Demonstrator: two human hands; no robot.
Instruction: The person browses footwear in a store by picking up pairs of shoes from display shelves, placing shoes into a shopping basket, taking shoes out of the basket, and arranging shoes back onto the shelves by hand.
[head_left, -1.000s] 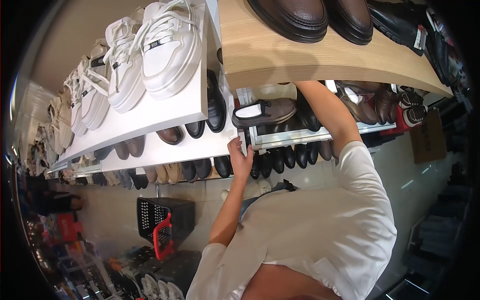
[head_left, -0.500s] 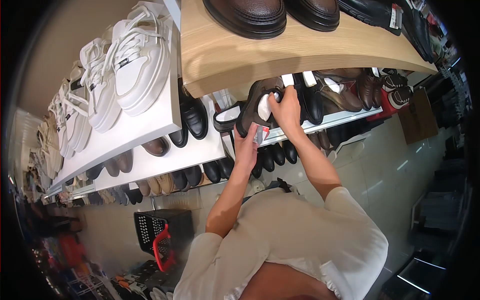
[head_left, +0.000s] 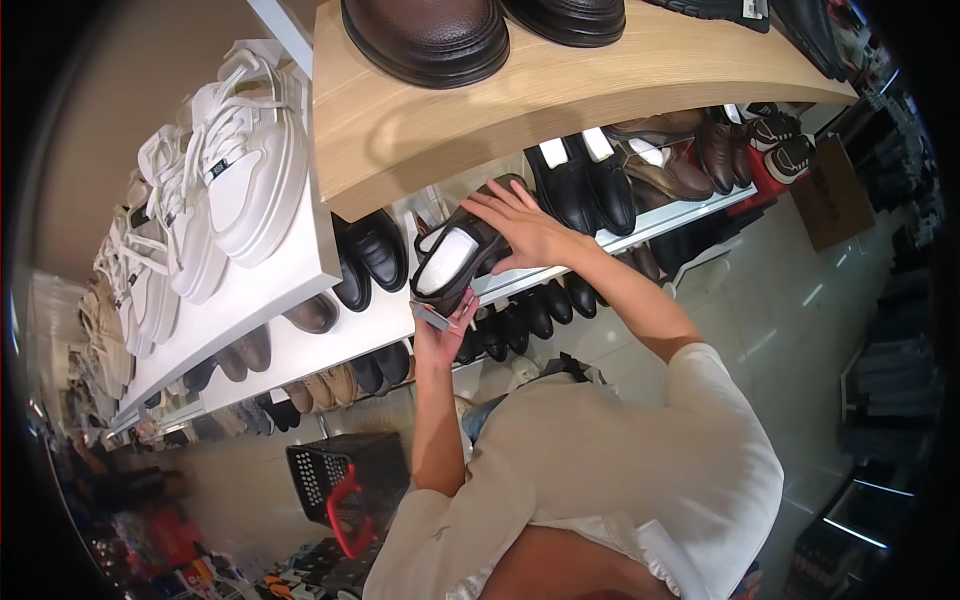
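Note:
A dark brown slip-on shoe with a pale insole is held in front of the shelf, its opening facing me. My left hand is closed around the heel end from below, beside a grey and white tag. Across the toe end lies my right hand, fingers spread and stretched out over the upper. Its fingertips partly cover the toe. Just right of the shoe stands a pair of black shoes with white inserts.
A wooden shelf with large brown shoes overhangs my hands. White sneakers fill the white shelf on the left. Lower racks hold several dark shoes. A black basket with a red handle stands on the floor.
My right hand has let go of the shoe's opening and spread over its toe. The shoe has turned, showing its insole, and moved left and down in view with my left hand.

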